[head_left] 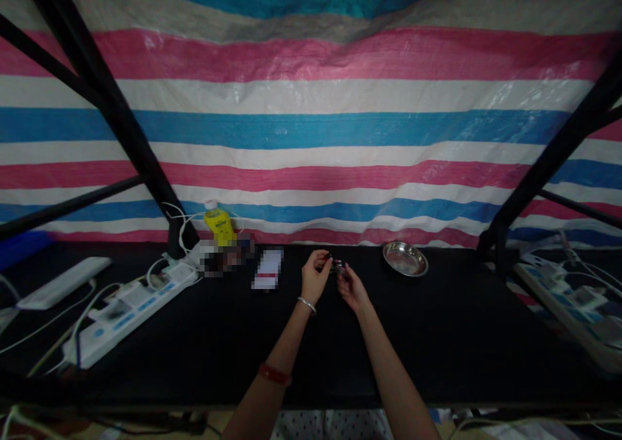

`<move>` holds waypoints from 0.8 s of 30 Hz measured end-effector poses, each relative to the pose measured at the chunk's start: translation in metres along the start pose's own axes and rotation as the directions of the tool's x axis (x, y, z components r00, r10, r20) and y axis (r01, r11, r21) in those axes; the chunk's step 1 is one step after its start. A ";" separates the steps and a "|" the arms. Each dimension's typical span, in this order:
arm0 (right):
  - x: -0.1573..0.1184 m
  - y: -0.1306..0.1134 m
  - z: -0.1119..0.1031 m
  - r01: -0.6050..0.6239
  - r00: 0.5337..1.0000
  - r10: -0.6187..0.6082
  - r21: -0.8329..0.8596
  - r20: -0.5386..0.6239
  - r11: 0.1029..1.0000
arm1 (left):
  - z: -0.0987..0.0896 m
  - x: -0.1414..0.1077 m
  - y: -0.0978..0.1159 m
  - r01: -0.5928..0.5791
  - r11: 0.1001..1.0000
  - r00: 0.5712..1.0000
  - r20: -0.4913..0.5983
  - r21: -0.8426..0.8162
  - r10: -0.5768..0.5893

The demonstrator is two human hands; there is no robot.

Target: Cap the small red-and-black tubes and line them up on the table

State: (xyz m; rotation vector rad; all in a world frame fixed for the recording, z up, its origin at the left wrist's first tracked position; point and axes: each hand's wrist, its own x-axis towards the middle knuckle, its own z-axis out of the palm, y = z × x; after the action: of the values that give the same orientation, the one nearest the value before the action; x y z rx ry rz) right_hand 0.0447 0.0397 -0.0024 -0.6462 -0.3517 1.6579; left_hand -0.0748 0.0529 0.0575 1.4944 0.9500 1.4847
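Note:
Over the black tabletop (437, 336), my left hand (315, 275) and my right hand (353, 287) come close together in the middle. Between their fingertips is a small dark object with shiny bits (337, 265), too small and dim to name. Both hands have their fingers closed on it, the left from its left side and the right from its lower right. A silvery bangle (307, 306) circles my left wrist, and a reddish band (275, 374) sits higher on that forearm. To the right of the hands lies a round, shallow metal dish (405, 259).
A phone-like item (267, 269), blurred out, lies left of my hands. Behind it stand a yellow bottle (220, 225) and a blurred clutter. White power strips with cables lie at left (131, 313) and right (573, 310). Black frame posts slant up both sides before a striped sheet (340, 129).

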 end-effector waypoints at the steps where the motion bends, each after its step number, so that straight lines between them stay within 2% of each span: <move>1: 0.000 -0.001 0.000 -0.004 1.000 0.004 0.013 -0.003 1.000 | -0.001 0.000 0.001 0.011 1.000 1.000 -0.001 -0.015 -0.011; 6: -0.001 -0.001 -0.002 -0.038 0.999 0.038 0.035 0.014 0.999 | -0.005 0.001 0.000 0.028 1.000 0.999 0.034 -0.005 -0.028; 15: 0.001 0.000 -0.005 -0.003 1.000 0.003 0.032 0.016 0.999 | -0.008 0.000 -0.007 0.019 0.999 0.999 -0.036 0.049 -0.018; 20: 0.001 -0.005 -0.008 0.090 0.996 -0.088 0.047 -0.028 0.995 | -0.017 -0.003 -0.014 0.027 0.996 0.997 0.072 0.080 -0.033; 24: 0.001 -0.008 -0.011 0.113 0.992 -0.111 0.031 -0.065 0.993 | -0.025 -0.006 -0.022 0.031 0.987 0.987 0.149 0.159 -0.055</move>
State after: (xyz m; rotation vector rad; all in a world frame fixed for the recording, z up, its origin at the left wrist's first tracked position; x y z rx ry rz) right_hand 0.0580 0.0410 -0.0069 -0.6403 -0.3081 1.5296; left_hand -0.0996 0.0568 0.0340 1.6631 1.0181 1.2689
